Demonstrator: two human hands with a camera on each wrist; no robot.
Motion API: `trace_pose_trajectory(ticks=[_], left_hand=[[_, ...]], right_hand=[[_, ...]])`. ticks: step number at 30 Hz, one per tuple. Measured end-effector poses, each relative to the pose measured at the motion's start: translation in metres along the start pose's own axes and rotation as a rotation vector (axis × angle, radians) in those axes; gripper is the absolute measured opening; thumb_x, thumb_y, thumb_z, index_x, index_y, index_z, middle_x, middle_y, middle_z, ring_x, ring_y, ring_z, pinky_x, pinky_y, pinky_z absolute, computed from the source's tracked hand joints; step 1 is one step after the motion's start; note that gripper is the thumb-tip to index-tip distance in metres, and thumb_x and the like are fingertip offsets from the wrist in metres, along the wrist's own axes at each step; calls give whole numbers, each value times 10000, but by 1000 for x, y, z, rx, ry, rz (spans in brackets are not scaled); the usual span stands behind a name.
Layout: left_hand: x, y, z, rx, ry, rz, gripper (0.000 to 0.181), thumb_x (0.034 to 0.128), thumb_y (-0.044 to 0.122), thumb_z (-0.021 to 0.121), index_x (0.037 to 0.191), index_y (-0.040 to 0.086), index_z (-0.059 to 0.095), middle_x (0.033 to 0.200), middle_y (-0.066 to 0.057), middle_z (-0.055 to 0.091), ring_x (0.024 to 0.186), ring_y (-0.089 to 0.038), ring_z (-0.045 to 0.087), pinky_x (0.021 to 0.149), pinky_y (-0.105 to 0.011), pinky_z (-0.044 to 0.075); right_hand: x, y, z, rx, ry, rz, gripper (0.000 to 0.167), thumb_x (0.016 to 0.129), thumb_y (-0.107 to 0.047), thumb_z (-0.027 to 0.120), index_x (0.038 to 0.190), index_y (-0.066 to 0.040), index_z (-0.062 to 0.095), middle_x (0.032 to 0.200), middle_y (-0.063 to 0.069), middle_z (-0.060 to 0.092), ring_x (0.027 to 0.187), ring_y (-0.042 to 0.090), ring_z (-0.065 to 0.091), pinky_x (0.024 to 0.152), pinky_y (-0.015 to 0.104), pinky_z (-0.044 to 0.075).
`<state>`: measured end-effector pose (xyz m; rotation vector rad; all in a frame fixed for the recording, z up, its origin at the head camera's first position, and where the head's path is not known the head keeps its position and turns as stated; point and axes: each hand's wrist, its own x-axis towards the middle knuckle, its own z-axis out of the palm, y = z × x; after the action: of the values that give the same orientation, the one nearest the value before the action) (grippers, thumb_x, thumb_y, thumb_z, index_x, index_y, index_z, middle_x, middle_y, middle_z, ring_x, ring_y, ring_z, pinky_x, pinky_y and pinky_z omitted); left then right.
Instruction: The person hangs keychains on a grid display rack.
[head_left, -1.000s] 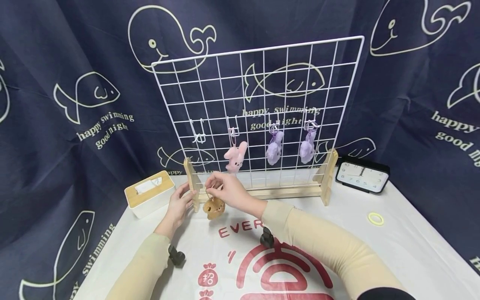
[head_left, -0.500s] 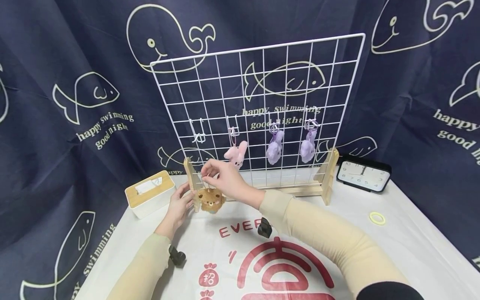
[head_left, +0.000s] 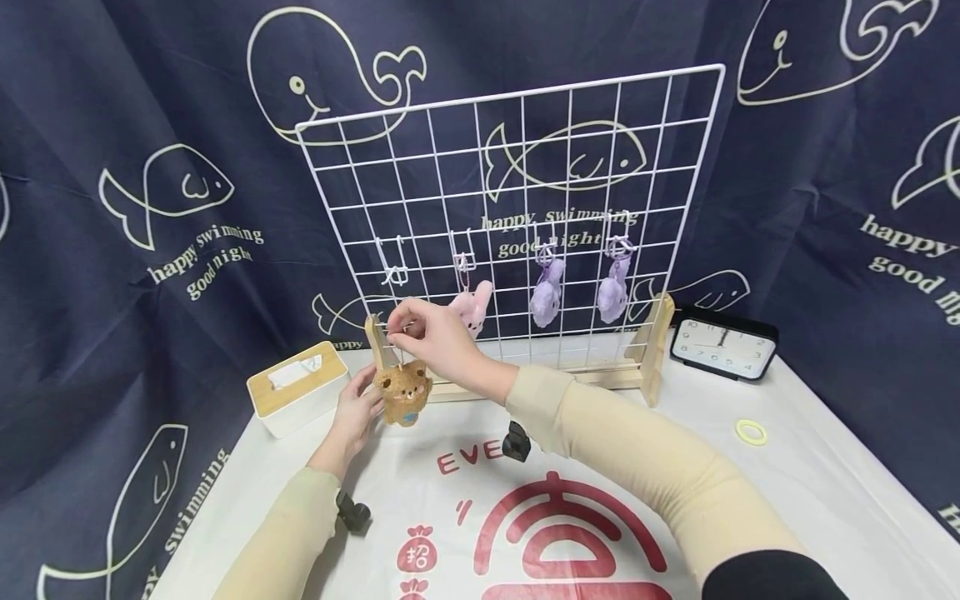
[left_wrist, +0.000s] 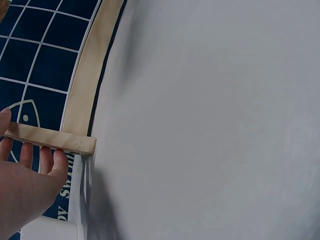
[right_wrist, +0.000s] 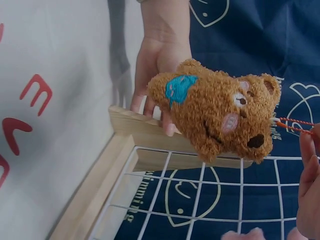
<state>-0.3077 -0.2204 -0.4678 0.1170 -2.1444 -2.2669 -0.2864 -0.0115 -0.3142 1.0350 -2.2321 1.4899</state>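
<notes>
A brown plush bear keychain (head_left: 405, 392) with a blue patch hangs by its thin red-and-white cord (right_wrist: 295, 125). My right hand (head_left: 442, 346) pinches the top of that cord, in front of the rack's left end. The left hand (head_left: 356, 417) grips the left wooden foot (left_wrist: 50, 137) of the white wire grid rack (head_left: 522, 97), thumb on one side and fingers on the other. In the right wrist view the bear partly covers this foot and the left fingers. Above the bear, a white hook (head_left: 400, 273) on the grid carries nothing.
To the right on the grid hang a pink plush bunny (head_left: 480, 304), partly behind my right hand, and two purple plushes (head_left: 546, 300). A tissue box (head_left: 292, 408) stands left, a clock (head_left: 723, 343) right. A yellow-green ring (head_left: 751, 432) lies on the table.
My right hand has moved up and to the left, lifting the bear by its cord. The bear has turned its face towards me. My left hand stays on the wooden foot.
</notes>
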Motion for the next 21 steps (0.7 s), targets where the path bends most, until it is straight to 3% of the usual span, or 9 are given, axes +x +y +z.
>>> trace_pose_trajectory(ticks=[8,17,21], left_hand=[[0,2,-1,2,-3,-11,539,1043,9,492,1562,22,345,1562,-211,339,1320,-307,473,1129,-383,446],[0,-1,0,-18,-5,-11,572,1015,-82,435,1568,14,324,1562,-220,309,1304,-294,474,1106,-338,463],[0,-2,0,-19,-7,-8,566,1033,-14,505,1571,35,334,1565,-204,324,1324,-324,465,1121,-377,452]], right_hand=[[14,-9,-2,-37,38,-50,102,918,-29,749,969,-69,670,932,42,734,743,68,660,646,174,549],[27,-14,-8,-21,119,-87,118,905,-12,761,950,-66,666,931,44,743,745,60,677,661,168,538],[32,-16,-12,-18,143,-94,109,912,-28,760,946,-77,669,939,31,750,751,52,681,667,179,533]])
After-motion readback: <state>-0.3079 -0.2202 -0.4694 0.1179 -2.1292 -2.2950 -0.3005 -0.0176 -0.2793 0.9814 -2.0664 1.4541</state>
